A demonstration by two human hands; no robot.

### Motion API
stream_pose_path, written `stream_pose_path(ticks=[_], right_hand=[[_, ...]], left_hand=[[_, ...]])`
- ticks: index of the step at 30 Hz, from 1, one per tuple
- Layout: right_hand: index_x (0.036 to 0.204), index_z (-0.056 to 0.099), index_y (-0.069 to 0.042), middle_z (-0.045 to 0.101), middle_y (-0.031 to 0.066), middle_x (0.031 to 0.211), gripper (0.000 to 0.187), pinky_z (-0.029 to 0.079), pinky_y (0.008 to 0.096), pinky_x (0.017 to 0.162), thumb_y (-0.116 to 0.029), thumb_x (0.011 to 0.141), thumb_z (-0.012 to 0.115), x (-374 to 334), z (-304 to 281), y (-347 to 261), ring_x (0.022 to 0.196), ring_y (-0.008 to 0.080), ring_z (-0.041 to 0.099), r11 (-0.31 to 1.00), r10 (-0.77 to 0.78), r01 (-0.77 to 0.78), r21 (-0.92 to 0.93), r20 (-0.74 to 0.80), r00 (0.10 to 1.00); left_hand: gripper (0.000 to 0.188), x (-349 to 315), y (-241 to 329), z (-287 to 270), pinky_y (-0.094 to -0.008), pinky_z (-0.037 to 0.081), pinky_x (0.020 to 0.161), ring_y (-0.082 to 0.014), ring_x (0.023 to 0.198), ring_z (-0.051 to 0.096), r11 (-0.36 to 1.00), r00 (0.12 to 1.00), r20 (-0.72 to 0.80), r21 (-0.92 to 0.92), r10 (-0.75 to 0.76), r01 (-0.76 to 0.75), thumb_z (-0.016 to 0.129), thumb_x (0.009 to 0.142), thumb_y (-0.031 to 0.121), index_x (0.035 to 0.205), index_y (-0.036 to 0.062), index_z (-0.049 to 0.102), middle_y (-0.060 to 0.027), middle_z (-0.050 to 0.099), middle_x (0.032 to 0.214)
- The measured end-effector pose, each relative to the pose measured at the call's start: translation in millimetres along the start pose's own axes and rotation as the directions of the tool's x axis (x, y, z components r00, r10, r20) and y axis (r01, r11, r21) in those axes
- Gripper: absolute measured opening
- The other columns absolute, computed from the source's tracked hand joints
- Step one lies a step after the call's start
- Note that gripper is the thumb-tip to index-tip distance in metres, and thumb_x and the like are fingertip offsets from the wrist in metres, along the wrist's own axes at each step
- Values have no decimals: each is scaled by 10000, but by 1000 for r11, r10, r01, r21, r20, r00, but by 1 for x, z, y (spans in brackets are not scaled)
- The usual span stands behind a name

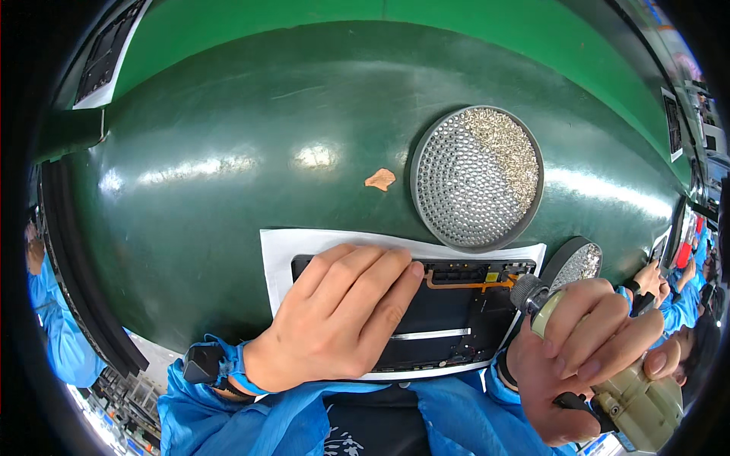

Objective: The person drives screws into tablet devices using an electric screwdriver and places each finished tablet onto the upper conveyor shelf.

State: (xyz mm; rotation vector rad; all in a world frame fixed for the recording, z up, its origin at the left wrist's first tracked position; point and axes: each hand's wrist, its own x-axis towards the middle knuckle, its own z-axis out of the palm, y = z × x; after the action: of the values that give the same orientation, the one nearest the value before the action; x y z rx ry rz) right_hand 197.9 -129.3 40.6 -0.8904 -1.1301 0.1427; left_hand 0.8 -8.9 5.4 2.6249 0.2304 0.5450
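Note:
In front of me a black tablet-like device (430,351) lies opened on a white sheet (277,254), with an orange flex cable (456,286) along its far edge. My left hand (334,311) rests across the device's left part, fingers stretched over it, their tips near the cable's left end. My right hand (585,342) is wrapped round a pale green electric screwdriver (642,406) with a knurled dark collar. The tool lies tilted, its front at the device's far right corner. Its bit tip is too small to make out against the parts there.
Beyond the device stands a round grey tray (416,194) of small screws on the dark green bench (228,99). A smaller grey dish (559,262) of screws is beside my right hand. A torn brown scrap (380,179) lies left of the tray. Co-workers in blue sit at both sides.

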Motion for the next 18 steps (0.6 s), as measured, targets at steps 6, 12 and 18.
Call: stream_pose_path(ticks=[6,12,18], right_hand=[[1182,517,-126,574,32,713,366,478,332,469,-129,925,778,9,21,-28,498,185,523,910,369,-401,-108,-231,900],[1524,352,-114,519,44,1038,704,469,309,508,-326,1003,777,8,-12,-18,726,175,533,964,268,-265,-39,164,950],[1298,422,-12,524,12,941,650,436,216,543,-331,938,858,6,2,-2,659,73,510,997,71,-71,-28,27,997]], left_hand=[[412,0,2,4,-412,585,876,-309,1030,661,1000,999,-40,-15,-7,7,759,671,89,1048,-71,807,-200,733,1177],[410,2,3,2,-411,587,919,-303,1041,673,1000,1000,-24,8,-19,19,726,707,100,1060,-91,806,-210,750,1159],[434,-2,3,6,-411,594,916,-302,1054,678,999,999,-25,32,-27,28,716,699,117,1073,-86,802,-207,749,1154]])
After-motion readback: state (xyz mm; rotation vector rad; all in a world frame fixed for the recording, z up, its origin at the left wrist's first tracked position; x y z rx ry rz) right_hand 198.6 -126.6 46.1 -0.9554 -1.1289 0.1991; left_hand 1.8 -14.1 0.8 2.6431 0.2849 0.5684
